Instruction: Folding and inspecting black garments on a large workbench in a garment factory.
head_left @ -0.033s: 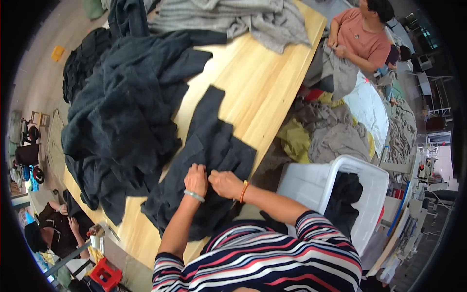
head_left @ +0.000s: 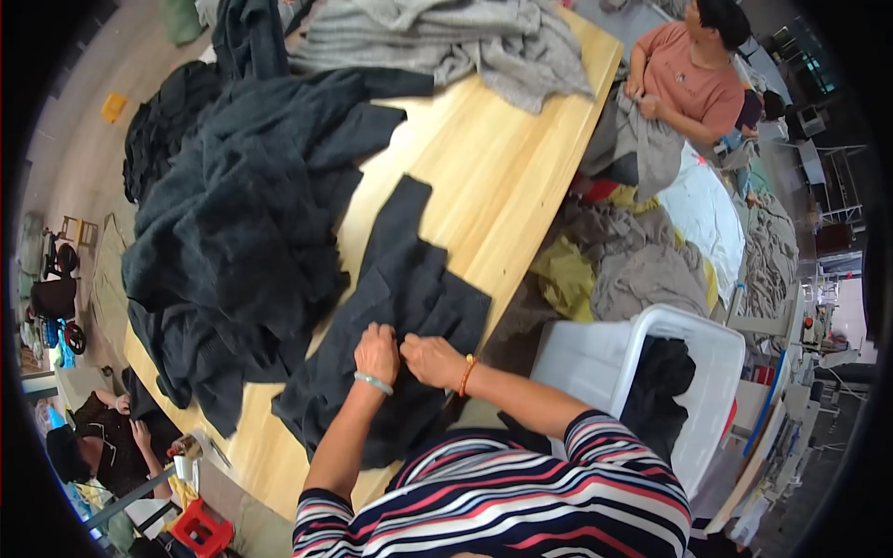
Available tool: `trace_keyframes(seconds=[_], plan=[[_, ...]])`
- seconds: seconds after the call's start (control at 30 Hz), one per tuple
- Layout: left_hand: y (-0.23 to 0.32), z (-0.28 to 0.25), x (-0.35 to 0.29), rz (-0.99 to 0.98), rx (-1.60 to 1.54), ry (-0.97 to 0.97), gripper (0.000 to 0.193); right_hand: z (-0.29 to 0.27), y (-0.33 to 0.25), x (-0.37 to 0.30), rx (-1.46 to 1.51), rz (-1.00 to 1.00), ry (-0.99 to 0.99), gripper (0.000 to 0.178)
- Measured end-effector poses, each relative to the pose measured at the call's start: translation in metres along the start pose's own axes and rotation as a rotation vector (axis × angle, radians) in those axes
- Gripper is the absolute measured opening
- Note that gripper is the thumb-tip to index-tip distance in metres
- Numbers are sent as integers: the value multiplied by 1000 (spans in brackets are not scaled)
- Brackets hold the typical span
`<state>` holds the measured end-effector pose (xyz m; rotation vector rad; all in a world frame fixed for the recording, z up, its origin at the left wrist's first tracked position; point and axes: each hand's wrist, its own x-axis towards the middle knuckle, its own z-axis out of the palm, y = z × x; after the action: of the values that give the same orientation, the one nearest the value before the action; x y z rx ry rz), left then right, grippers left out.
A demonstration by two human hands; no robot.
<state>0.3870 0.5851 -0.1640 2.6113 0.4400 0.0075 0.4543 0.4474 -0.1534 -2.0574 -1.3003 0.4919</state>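
A dark knit garment (head_left: 400,279) lies spread on the wooden table (head_left: 465,177) in front of me, one narrow part stretching away toward the far side. My left hand (head_left: 377,353) is closed on its near part, fingers bent down into the cloth. Close by on the right, my right hand (head_left: 431,361) pinches the same garment, knuckles up. A small gap separates the two hands. What exactly lies between the fingertips is hidden. To the left rises a big heap of dark knit garments (head_left: 233,214).
Grey knitwear (head_left: 446,42) covers the table's far end. At my right stands a white plastic bin (head_left: 595,358) with dark cloth (head_left: 656,391) inside. Beyond it are grey and yellow cloth piles (head_left: 642,260) and a co-worker (head_left: 693,79) holding grey fabric. Another person (head_left: 102,437) sits lower left, near a red stool (head_left: 202,528).
The whole view has shifted slightly, the table and heap sitting a little lower in the picture. Both hands keep their grip on the dark garment in nearly the same place.
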Motion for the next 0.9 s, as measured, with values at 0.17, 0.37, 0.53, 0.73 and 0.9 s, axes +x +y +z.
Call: trace_keyframes(seconds=[0.17,0.37,0.53,0.73,0.9], plan=[[3,-5,6,-63,-129,-32,6,-6,2,4,101,111,-32,13],[-36,-4,3,-505,-1048,-305,6,-16,-7,8,186,195,59,25],[-31,-10,3,-507,-1127,-360,11,-6,0,4,104,127,15,29],[0,-38,-24,-4,-526,-167,30,-3,11,4,89,123,-108,27],[-8,-17,-20,79,-488,-1,12,0,17,6,109,57,-138,14]])
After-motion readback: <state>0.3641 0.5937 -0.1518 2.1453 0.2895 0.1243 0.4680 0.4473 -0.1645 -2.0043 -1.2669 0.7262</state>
